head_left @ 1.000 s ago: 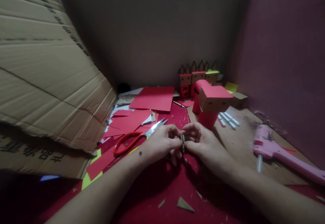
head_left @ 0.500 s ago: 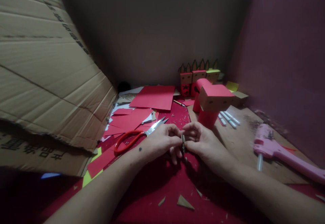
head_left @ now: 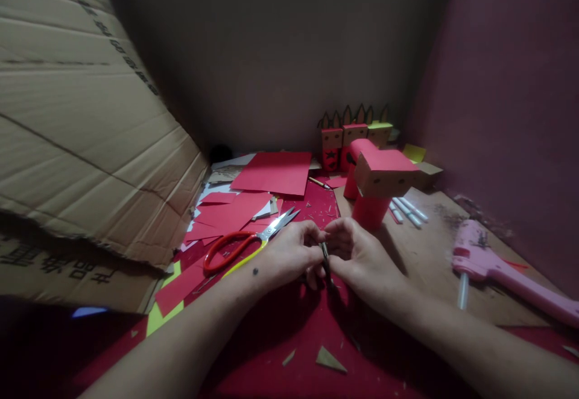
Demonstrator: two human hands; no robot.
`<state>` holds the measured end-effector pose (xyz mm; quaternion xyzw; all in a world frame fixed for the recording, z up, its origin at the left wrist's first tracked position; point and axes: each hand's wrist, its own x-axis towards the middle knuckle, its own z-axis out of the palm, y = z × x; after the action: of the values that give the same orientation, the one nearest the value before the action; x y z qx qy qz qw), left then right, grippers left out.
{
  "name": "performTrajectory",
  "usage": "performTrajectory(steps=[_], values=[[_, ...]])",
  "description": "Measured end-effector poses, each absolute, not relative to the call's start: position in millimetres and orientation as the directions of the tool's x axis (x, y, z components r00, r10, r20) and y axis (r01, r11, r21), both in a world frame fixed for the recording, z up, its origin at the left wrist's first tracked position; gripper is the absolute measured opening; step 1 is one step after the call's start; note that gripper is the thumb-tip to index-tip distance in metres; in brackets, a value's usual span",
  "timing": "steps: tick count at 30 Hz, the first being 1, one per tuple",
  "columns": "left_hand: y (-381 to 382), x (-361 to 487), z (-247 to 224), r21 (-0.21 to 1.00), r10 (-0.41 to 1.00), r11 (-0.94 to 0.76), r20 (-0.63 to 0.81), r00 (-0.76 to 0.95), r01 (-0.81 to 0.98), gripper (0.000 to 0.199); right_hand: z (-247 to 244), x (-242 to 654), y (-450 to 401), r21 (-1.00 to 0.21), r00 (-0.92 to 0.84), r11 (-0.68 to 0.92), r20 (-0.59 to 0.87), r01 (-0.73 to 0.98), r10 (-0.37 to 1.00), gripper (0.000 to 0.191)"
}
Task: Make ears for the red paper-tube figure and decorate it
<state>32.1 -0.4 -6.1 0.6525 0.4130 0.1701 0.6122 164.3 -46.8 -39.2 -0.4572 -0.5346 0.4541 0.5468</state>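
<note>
Pinching narrowly at the fingertips, we hold the small dark strip point(head_left: 324, 256) between our left hand point(head_left: 294, 257) and our right hand point(head_left: 359, 257), both grips closed on it just above the red counter point(head_left: 275, 332). Its long axis runs from far to near, the near end angled slightly right; our fingers hide part of it, so we cannot tell its full outline

For moving, the widest open stretch lies on the near side between our forearms, where a triangular cardboard scrap point(head_left: 331, 360) and smaller bits are scattered. On the left, the red-and-yellow-handled scissors point(head_left: 265, 239) sit right by our left wrist, blades pointing far and right, with red paper sheets point(head_left: 271, 172) beyond them. The large cardboard panel point(head_left: 99, 121) rises as an edge farther left. On the right, the near red-and-cardboard figure point(head_left: 384, 172) stands just beyond our right hand, near the white sticks point(head_left: 409, 212). The pink glue gun point(head_left: 470, 251) lies well to the right on a flat cardboard sheet point(head_left: 429, 254), and the purple wall point(head_left: 511, 115) bounds that side
</note>
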Motion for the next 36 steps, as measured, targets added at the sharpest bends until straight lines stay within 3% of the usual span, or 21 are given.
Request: performTrajectory(steps=[6,16,23,25,31,36], values=[[1,35,-20,0.922,0.817,0.034,-0.247,0.52,0.385,0.025,-43,165,-48,-0.978,0.027,0.209,0.21,0.027,0.977,0.031],[1,32,-9,0.953,0.825,0.004,-0.175,0.538,0.304,0.01,-33,172,-44,-0.961,0.037,-0.005,-0.016,-0.275,0.999,0.026],[6,29,-9,0.934,0.825,-0.015,-0.19,0.533,0.356,0.011,-34,178,-38,-0.923,0.006,-0.079,-0.087,-0.377,0.996,0.019],[7,29,-10,0.949,0.825,-0.003,-0.176,0.537,0.316,0.013,-35,177,-39,-0.912,0.0,-0.08,-0.087,-0.402,0.996,0.014],[8,22,-6,0.987,0.753,0.133,-0.158,0.638,0.087,0.02,-36,174,-41,-0.904,0.014,-0.079,-0.094,-0.42,0.995,0.029],[13,18,-5,0.966,0.704,0.257,-0.171,0.689,-0.022,0.013,-33,176,-38,-0.887,0.039,-0.04,-0.066,-0.459,0.997,0.024]])
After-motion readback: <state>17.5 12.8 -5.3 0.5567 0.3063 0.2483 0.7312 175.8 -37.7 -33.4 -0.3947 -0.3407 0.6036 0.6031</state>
